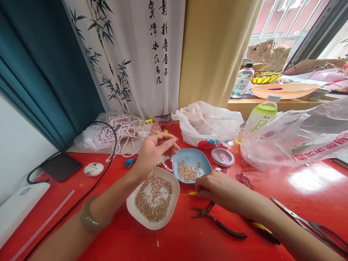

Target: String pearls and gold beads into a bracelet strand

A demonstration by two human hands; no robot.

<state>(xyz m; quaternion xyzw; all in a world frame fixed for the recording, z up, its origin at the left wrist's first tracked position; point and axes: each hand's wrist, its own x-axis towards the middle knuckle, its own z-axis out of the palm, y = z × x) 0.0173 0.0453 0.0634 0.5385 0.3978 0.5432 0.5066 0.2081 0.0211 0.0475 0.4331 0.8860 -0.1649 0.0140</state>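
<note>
My left hand [153, 150] is raised above the red table [108, 232], fingers pinched on a short strand of pearl beads [168, 165] that hangs down beside the blue dish [193, 159] of small gold findings. My right hand [217, 188] rests on the table just in front of that blue dish, fingers curled around a small yellow-tipped item [191, 193] I cannot make out. A white dish [153, 199] full of gold-coloured beads lies between my two forearms. A green bangle [89, 217] sits on my left wrist.
Black pliers [217, 221] lie under my right forearm and scissors [307, 224] at the right. A pile of pearl strands [122, 132], plastic bags [209, 123], a green bottle [261, 116], a thread spool [222, 156], a dark phone [61, 166] and a black cable [81, 197] surround the dishes.
</note>
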